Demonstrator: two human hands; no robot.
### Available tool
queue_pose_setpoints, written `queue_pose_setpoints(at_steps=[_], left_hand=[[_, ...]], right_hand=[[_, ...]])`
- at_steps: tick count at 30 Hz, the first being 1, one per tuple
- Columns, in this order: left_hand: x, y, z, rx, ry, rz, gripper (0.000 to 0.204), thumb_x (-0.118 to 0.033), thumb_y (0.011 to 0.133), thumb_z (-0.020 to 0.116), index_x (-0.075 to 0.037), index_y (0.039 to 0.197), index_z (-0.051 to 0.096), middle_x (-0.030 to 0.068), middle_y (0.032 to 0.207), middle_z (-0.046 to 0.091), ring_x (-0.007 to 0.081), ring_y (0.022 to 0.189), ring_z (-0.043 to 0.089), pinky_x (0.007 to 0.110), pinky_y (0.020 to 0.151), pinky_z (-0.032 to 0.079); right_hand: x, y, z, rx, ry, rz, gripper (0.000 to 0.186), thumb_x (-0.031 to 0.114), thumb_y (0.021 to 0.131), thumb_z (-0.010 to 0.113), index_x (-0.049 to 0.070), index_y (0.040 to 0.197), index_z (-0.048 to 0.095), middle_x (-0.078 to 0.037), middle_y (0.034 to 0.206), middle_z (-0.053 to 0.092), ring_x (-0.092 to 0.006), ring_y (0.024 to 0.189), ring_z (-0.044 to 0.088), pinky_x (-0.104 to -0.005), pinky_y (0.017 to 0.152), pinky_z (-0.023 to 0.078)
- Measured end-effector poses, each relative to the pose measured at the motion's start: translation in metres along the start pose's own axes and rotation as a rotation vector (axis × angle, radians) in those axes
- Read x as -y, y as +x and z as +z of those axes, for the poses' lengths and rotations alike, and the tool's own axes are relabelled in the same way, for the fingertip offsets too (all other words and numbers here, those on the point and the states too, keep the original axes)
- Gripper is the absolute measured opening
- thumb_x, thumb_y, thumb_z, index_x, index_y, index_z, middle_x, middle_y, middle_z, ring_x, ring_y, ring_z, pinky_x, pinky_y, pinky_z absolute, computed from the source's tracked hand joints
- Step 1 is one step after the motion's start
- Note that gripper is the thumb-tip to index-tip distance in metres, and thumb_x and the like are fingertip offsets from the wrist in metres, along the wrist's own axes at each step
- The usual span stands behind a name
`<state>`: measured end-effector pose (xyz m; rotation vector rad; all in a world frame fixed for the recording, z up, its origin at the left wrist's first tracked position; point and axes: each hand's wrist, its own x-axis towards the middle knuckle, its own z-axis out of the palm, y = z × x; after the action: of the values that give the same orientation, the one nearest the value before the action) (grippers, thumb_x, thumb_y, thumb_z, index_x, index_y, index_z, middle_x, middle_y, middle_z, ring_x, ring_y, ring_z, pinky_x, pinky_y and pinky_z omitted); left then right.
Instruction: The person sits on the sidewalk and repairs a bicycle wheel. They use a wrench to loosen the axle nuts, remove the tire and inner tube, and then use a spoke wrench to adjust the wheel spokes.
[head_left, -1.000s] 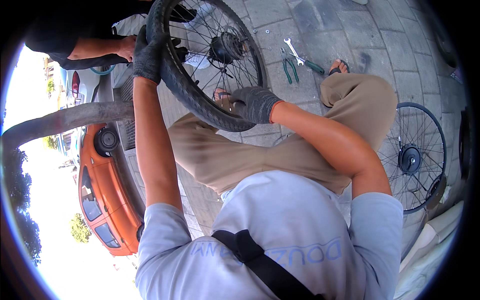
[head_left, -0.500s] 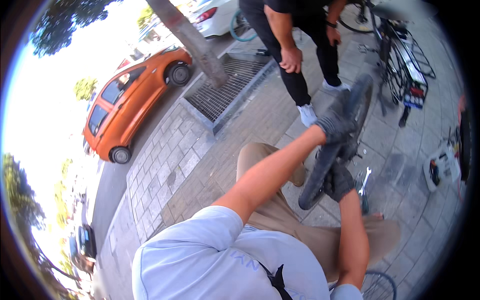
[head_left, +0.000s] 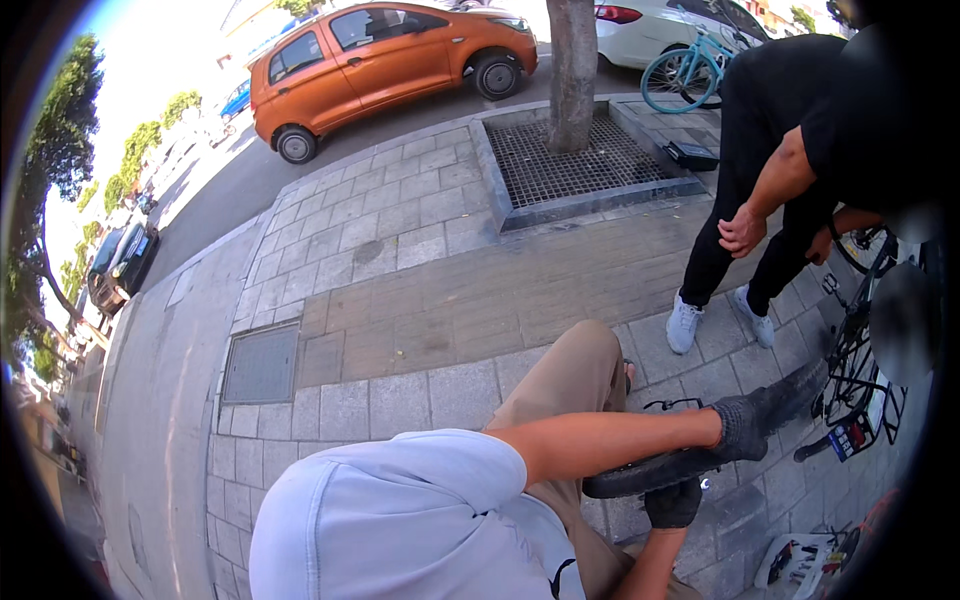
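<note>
A small black bicycle wheel with a thick tyre (head_left: 622, 484) is tilted over my lap, seen nearly edge-on. My left hand (head_left: 742, 428), in a dark knitted glove, is closed round the upper side of the tyre. Below the wheel my right hand (head_left: 673, 503), in a similar glove, is closed against its near side, with the fingertips partly hidden. The wheel's hub is covered by my left forearm and the tyre. Just beside the right hand, a shiny bit of metal shows on the paving, too small to name.
A person in black (head_left: 770, 190) leans over on the far right, hands near the knees. A dark bicycle with a rear rack (head_left: 850, 400) is next to them. A white tool tray (head_left: 775, 568) lies at lower right. Beyond are a tree grate (head_left: 535, 170) and an orange car (head_left: 375, 60).
My view has swung, so the street and car sit higher and the wheel lies lower and flatter in the picture. Both hands remain on the wheel.
</note>
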<state>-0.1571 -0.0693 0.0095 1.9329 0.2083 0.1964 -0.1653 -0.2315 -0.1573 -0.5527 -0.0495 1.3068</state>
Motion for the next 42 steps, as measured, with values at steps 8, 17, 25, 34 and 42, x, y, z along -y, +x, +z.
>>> queue_pose_setpoints(at_steps=[8,17,25,34,42], left_hand=[[-0.001,-0.008,-0.015,0.022,-0.002,-0.056,0.101,-0.016,0.070,0.069,-0.001,0.158,0.022,0.0310,0.143,0.049,0.0415,0.125,0.056,0.042,0.104,0.047],[-0.003,0.003,-0.010,-0.006,-0.003,-0.021,0.102,-0.018,0.071,0.069,-0.001,0.158,0.020,0.0306,0.145,0.046,0.0408,0.129,0.053,0.041,0.107,0.044],[-0.004,-0.008,-0.008,0.019,-0.003,-0.017,0.103,-0.019,0.071,0.069,0.000,0.159,0.019,0.0303,0.148,0.044,0.0402,0.132,0.050,0.040,0.109,0.042],[0.002,-0.023,-0.016,0.016,-0.007,-0.037,0.104,-0.020,0.071,0.069,0.000,0.159,0.017,0.0300,0.150,0.042,0.0396,0.136,0.047,0.039,0.112,0.039],[0.005,-0.019,-0.013,0.018,-0.015,-0.043,0.105,-0.021,0.072,0.069,0.001,0.160,0.016,0.0297,0.152,0.039,0.0390,0.139,0.044,0.038,0.114,0.037]], right_hand=[[-0.009,0.015,-0.059,0.004,-0.110,0.114,0.042,0.036,0.104,0.051,0.009,0.136,0.058,-0.011,0.134,0.064,-0.0280,0.123,0.061,-0.0471,0.107,0.049],[-0.005,0.004,-0.093,0.175,-0.360,-0.028,0.045,0.035,0.104,0.050,0.006,0.139,0.056,-0.012,0.135,0.063,-0.0263,0.119,0.063,-0.0470,0.102,0.052],[-0.013,0.002,-0.108,0.060,-0.202,-0.057,0.051,0.032,0.104,0.051,0.002,0.145,0.049,-0.016,0.150,0.051,-0.0290,0.137,0.050,-0.0487,0.117,0.038],[-0.011,-0.002,-0.082,0.385,0.024,0.094,0.055,0.037,0.107,0.042,0.004,0.152,0.043,-0.017,0.155,0.046,-0.0343,0.142,0.044,-0.0562,0.121,0.030],[-0.014,-0.002,0.016,-0.609,0.226,0.008,0.062,0.049,0.106,0.039,0.013,0.157,0.037,-0.009,0.164,0.034,-0.0315,0.148,0.036,-0.0571,0.122,0.026]])
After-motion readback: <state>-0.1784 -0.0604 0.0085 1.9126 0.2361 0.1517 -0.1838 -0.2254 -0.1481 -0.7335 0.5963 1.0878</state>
